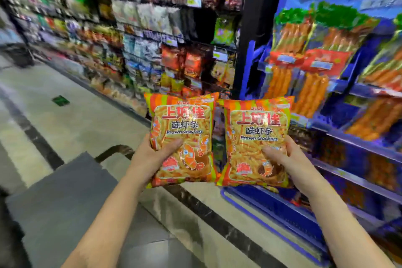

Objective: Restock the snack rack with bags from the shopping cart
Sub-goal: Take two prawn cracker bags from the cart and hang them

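Gripped firmly: left hand (150, 156) held left bag (182, 135), right hand (287, 159) held right bag (256, 141), both upright; snack rack (191, 63) lay ahead-left, nearer the left hand.

Two puffed, sealed prawn-cracker bags, orange with yellow-green stripes, stand upright, fronts to the camera and just beside each other, the left bag (182, 135) held low by the left hand (150, 154), the right bag (256, 139) by the right hand (287, 159), before the blurred rack (152, 50), the grey cart (65, 202) lower left.
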A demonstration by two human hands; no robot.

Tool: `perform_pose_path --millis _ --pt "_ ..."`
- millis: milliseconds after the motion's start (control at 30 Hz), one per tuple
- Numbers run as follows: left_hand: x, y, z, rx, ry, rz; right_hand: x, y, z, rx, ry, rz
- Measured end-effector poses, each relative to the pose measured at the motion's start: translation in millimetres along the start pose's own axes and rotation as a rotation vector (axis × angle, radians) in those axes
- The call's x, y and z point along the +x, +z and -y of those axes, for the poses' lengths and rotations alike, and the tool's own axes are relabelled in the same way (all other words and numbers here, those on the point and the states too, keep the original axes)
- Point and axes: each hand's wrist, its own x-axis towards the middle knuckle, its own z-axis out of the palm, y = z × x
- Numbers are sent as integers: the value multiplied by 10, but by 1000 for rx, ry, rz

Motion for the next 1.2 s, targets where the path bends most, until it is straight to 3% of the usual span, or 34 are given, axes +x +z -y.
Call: perform_pose_path --millis 333,700,1000,1200 --pt "622 -1121 -31 -31 8 -144 1181 1244 47 -23 -13 132" --pt "2312 -1247 -445 -1 20 -120 2909 1560 210 46 -61 151" --pt "3720 -1279 -466 11 -21 -4 3804 1588 285 56 -58 30" --pt "4831 -1328 -375 48 5 151 4334 1750 153 79 -63 -144"
